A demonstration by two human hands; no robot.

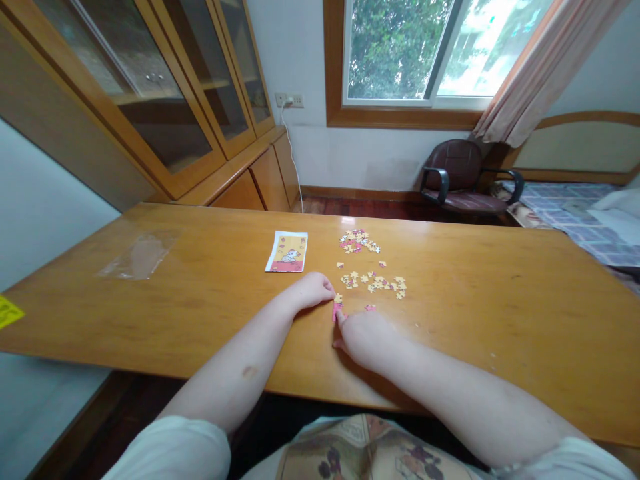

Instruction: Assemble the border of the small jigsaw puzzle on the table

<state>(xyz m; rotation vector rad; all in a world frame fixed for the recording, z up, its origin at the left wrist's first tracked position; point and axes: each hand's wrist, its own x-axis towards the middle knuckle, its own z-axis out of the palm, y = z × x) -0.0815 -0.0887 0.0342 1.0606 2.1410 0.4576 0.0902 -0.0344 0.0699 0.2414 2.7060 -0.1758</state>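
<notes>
A small group of joined jigsaw puzzle pieces, yellow at the top and pink below, lies on the table in front of me. My left hand comes in from its left, fingers curled, with the tips at the yellow puzzle piece. From the right, my right hand rests its index finger on the pink part, thumb apart and lower; its other fingers are mostly hidden. Just beyond that hand lies a loose pink piece. Yellow pieces are spread farther out, and a mixed pile sits behind them.
A picture card with a white animal on yellow and pink lies left of the pieces. A clear plastic bag is on the table's left side. Beyond stand a glass-door cabinet, an armchair and a bed.
</notes>
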